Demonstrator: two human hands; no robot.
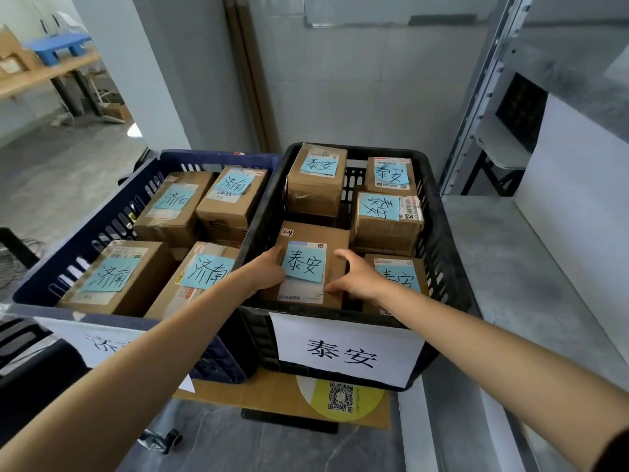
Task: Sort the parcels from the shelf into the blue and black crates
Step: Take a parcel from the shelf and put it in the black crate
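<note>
1. Grey tiled wall behind. Blue crate (102, 233) at left holds four 济南 parcels.
2. Left hand (269, 270) grips the left edge of the parcel (306, 240), fingers curled.
3. Parcel sits front-left in the black crate (442, 233); its 泰安 label matches the crate sign.
4. Right hand (357, 277) grips the right edge, thumb raised.
5. Advice: settle it flat, label up, then slip the fingers out. Whether it is fully seated is unclear.
6. Shelf (510, 267) stands at right.

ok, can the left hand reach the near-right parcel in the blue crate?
Likely yes. The brown cardboard parcel with a blue note lies uncovered in the blue plastic crate, close beside the left hand, which would first have to release the held brown parcel.
</note>
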